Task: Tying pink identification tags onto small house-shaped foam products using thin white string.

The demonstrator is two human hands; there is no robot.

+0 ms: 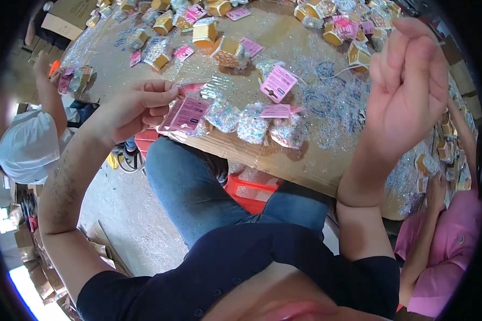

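Note:
My left hand (139,107) is over the near left table edge, its thumb and forefinger pinched on a small pink tag (194,87) seen nearly edge-on. Just below lies a larger pink printed tag (187,114). My right hand (407,88) is raised at the right, fingers curled in; anything they hold is hidden. Beside the left hand, a row of glitter-covered ornaments (253,125) sits along the table edge, one with a pink tag (276,111) on top. Behind them another glittery ornament carries a pink tag (278,84). A white cord (344,70) curves near my right wrist.
Gold house-shaped ornaments (204,35) with pink tags crowd the far side of the cardboard-covered table (284,163). Loose glitter (332,115) is scattered over it. A person in a white cap (29,147) works at left, another in a pink shirt (447,246) at right. A red stool (249,192) shows below.

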